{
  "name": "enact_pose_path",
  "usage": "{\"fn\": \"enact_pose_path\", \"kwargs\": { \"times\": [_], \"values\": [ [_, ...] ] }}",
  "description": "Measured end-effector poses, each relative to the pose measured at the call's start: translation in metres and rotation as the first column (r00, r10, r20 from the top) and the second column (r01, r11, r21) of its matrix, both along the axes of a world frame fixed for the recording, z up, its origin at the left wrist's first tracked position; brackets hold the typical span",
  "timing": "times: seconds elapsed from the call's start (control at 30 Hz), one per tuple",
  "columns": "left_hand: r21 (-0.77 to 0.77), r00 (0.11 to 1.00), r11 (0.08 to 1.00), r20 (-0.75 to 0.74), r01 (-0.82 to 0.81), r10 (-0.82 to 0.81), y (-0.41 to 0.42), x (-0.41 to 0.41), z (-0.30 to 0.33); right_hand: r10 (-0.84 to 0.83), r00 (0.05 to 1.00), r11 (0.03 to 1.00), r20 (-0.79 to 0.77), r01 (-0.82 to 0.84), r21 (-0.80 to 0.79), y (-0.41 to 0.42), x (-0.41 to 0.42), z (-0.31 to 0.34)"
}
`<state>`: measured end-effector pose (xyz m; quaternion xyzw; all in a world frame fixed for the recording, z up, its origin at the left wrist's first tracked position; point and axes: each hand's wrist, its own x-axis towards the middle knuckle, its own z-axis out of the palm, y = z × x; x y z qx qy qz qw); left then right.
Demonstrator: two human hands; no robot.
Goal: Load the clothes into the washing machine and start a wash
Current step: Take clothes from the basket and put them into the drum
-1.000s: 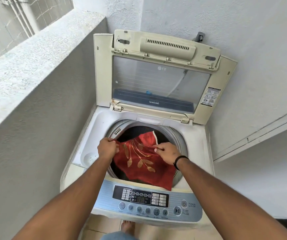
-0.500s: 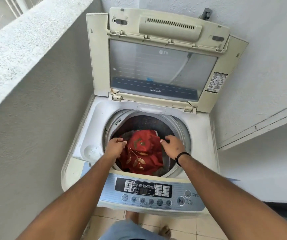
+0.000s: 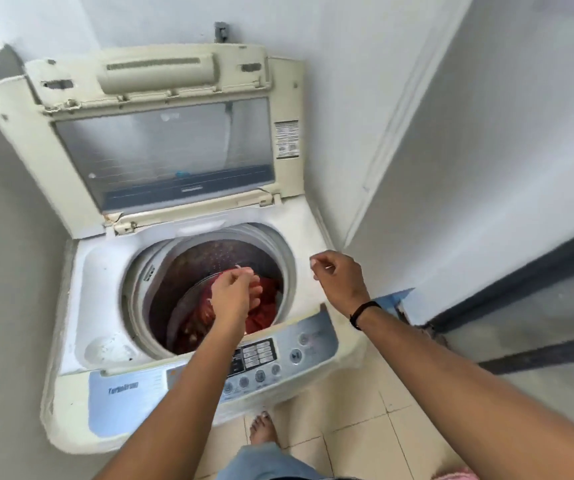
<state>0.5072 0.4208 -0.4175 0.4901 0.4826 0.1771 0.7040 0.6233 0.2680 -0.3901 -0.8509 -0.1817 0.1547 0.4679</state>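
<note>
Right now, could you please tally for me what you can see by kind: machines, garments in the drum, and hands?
Washing machine, lid up: 1
Red garment in the drum: 1
Hands: 2, left hand and right hand
Total: 4

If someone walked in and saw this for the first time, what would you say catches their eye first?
Most likely the red cloth lying down in the drum of the open washing machine, whose lid stands raised against the wall. Next, the two bare arms: the left hand hangs over the drum, while the right hand is off to the drum's right side, with a black band at its wrist.
</note>
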Motion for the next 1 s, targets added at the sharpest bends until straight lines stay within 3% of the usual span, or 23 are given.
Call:
{"fn": "enact_pose_path", "kwargs": {
  "times": [0.13,0.2,0.3,0.4,0.53,0.7,0.83,1.0],
  "values": [
    [0.050,0.975,0.979,0.088,0.198,-0.202,-0.076,0.024,0.029,-0.123,0.992,0.990,0.017,0.122,0.072,-0.085,-0.002,0.021],
    [0.067,0.930,0.931,0.063,0.359,-0.363,-0.149,0.029,0.045,-0.274,0.961,0.951,-0.033,0.276,0.137,-0.168,-0.015,0.027],
    [0.057,0.912,0.912,0.043,0.406,-0.408,-0.176,0.025,0.044,-0.306,0.946,0.937,-0.105,0.319,0.145,-0.200,-0.023,0.028],
    [0.071,0.803,0.801,0.017,0.594,-0.596,-0.274,0.023,0.051,-0.488,0.862,0.830,-0.138,0.507,0.232,-0.309,-0.048,0.032],
    [0.087,0.620,0.617,-0.006,0.782,-0.785,-0.390,0.015,0.047,-0.701,0.699,0.662,-0.140,0.712,0.235,-0.430,-0.099,0.022],
    [0.017,0.288,0.288,-0.056,0.958,-0.956,-0.508,-0.006,0.034,-0.873,0.456,0.434,-0.173,0.888,0.152,-0.544,-0.175,-0.009],
    [-0.039,0.057,0.062,-0.108,0.997,-0.993,-0.585,-0.013,0.018,-0.948,0.210,0.199,-0.239,0.978,0.069,-0.616,-0.235,-0.036],
    [-0.090,-0.169,-0.153,-0.202,0.984,-0.965,-0.672,-0.012,-0.016,-0.965,-0.078,-0.058,-0.249,0.995,-0.086,-0.692,-0.298,-0.063]
  ]
}}
